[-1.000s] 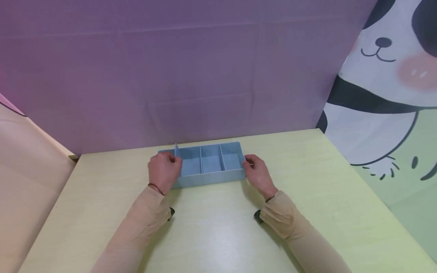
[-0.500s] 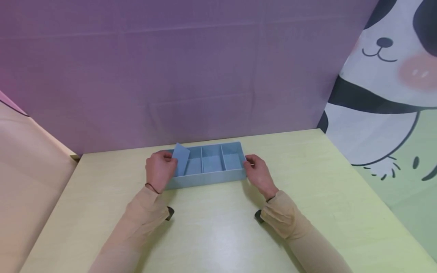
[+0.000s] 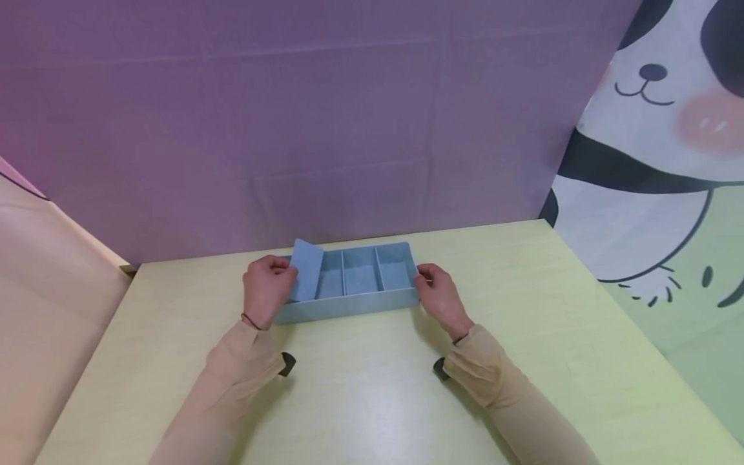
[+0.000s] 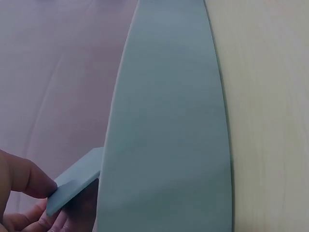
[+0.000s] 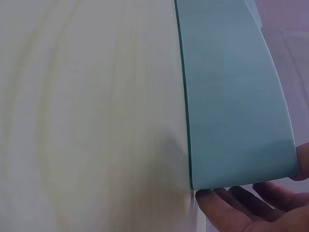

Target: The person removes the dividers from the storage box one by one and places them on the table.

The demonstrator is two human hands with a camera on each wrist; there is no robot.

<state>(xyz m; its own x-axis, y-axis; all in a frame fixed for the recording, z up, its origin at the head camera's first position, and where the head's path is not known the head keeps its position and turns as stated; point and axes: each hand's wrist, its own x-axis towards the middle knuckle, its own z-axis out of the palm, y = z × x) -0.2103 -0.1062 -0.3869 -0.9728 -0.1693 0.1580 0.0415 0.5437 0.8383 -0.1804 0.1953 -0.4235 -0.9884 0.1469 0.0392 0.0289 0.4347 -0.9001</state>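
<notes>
A shallow light-blue compartment box (image 3: 349, 303) lies lengthwise near the table's back edge. My left hand (image 3: 266, 289) pinches a flat blue divider (image 3: 306, 270) between thumb and fingers at the box's left part. That divider leans to the left, and its upper end sticks up above the rim. In the left wrist view, the divider (image 4: 75, 176) slants beside the box's long front wall (image 4: 166, 116). My right hand (image 3: 442, 297) grips the box's right end; in the right wrist view the thumb is at the rim and the fingers (image 5: 222, 210) lie along the end wall.
Two upright dividers (image 3: 380, 268) split the rest of the box into compartments. The pale wooden table (image 3: 360, 387) runs back to a purple cloth (image 3: 349, 129). A panda-printed cloth (image 3: 645, 155) hangs on the right. Dark wrist devices (image 3: 287, 363) show below the sleeves.
The left divider has turned from nearly upright and edge-on to leaning left with its face showing. My left hand has moved slightly left with it. The right hand has stayed put.
</notes>
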